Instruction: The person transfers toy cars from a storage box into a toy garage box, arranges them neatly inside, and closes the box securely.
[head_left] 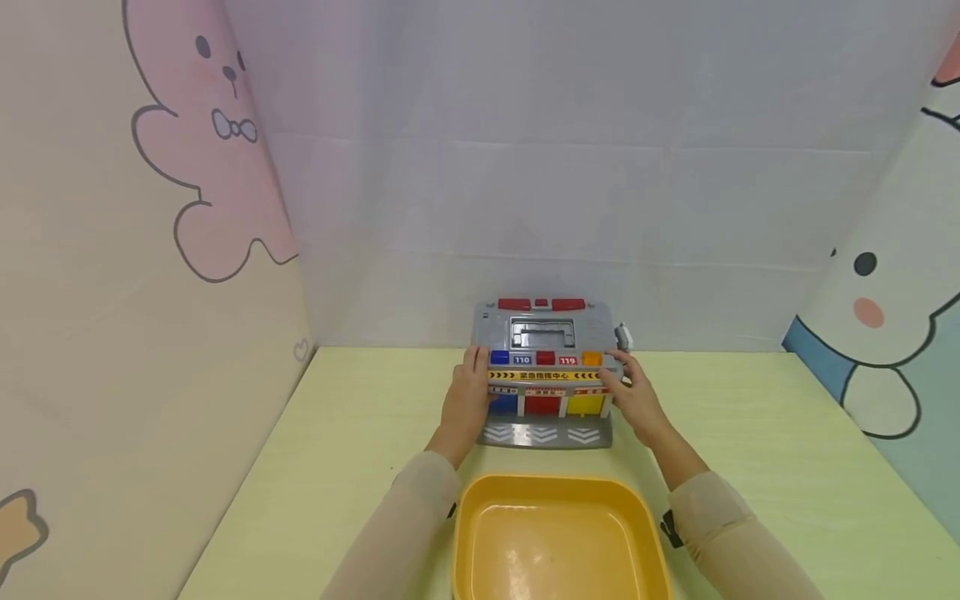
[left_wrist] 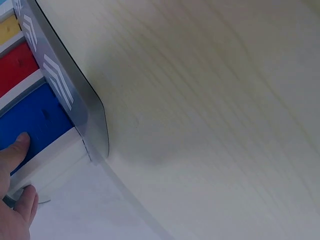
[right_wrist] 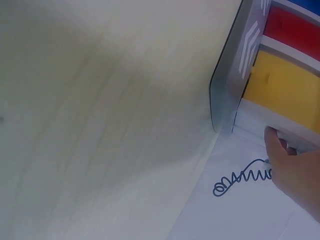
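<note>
A grey toy emergency station [head_left: 543, 375] stands at the back of the table, with blue, red and yellow garage doors and a grey ramp in front. My left hand [head_left: 467, 400] grips its left side. In the left wrist view, the thumb [left_wrist: 20, 145] lies over the blue door [left_wrist: 37, 122] and other fingertips bend at the white side wall. My right hand [head_left: 636, 396] holds the right end, its fingers along the roof edge. The right wrist view shows a digit at the white wall beside the yellow door [right_wrist: 285, 87].
A yellow tray [head_left: 555, 542] lies in front of the toy, between my forearms. At the toy's right side sits a small white-grey part [head_left: 624, 337], and a dark coiled cord [right_wrist: 245, 176] hangs there. A pale curtain [head_left: 525, 208] rises behind the table.
</note>
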